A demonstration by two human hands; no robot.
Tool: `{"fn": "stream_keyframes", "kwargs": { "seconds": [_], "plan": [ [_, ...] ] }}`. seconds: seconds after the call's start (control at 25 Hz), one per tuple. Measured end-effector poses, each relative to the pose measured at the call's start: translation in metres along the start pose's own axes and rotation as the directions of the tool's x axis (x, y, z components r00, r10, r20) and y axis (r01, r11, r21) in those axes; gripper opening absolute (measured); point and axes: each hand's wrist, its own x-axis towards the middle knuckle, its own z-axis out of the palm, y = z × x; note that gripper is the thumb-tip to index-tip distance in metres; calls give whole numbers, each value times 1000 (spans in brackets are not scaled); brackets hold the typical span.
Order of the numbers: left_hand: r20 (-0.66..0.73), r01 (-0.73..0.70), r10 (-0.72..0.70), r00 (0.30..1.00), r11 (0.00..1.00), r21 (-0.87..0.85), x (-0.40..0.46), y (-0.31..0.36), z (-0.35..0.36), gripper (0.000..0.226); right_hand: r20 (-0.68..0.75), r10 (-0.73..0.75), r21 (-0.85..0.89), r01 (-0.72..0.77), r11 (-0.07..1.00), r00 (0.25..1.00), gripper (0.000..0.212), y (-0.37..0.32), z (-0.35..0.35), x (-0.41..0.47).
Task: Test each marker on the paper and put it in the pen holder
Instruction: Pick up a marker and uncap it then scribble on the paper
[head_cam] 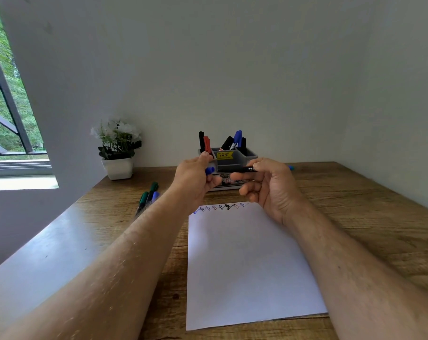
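Blue cap (209,170) sits pinched in our left hand (195,177), while our right hand (267,182) holds the black marker (249,169), both raised before the pen holder (229,159) at the far side of the desk (355,204). We judge it uncapped: lower the tip to the paper (245,261), just near of the scribbles (222,207), and stroke lightly. Untested markers (148,196) wait at left.

A black-barrelled marker (251,169), seemingly uncapped, lies level before the grey pen holder (229,161), above the paper (247,261).
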Motion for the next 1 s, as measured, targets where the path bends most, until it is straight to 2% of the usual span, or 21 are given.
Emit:
{"fn": "stream_keyframes", "kwargs": {
  "seconds": [0.24, 0.4, 0.52, 0.6, 0.72, 0.84, 0.92, 1.0],
  "plan": [
    [43, -69, 63, 997, 987, 146, 0, -2, -1, 25, 5, 21, -50, -21, 999, 1000, 21, 5, 2, 3],
    [80, -177, 161, 984, 941, 288, 4, -5, -1, 27, -18, -4, -76, 2, 997, 1000, 11, 6, 1, 6],
    [15, -149, 148, 989, 975, 164, 8, -1, -3, 28, -56, -76, -129, 68, 989, 996, 12, 4, -2, 8],
    [29, -120, 118, 993, 985, 120, 10, 1, -2, 33, -52, -97, -168, 87, 982, 994, 18, 4, -2, 7],
    [66, -154, 150, 987, 985, 73, 9, -4, 0, 31, -13, -77, -169, 74, 983, 997, 21, 6, 0, 7],
    [-15, -176, 175, 984, 982, -70, 11, -5, -6, 35, -17, -93, -176, 89, 980, 995, 19, 4, -1, 8],
    [-46, -179, 175, 983, 979, -99, 15, -5, -11, 31, -28, -168, -288, 153, 945, 985, 20, 4, -1, 7],
    [-76, -173, 165, 983, 978, -119, 18, -5, -14, 25, -26, -302, -485, 252, 838, 953, 22, 7, 0, 7]
  ]
}}
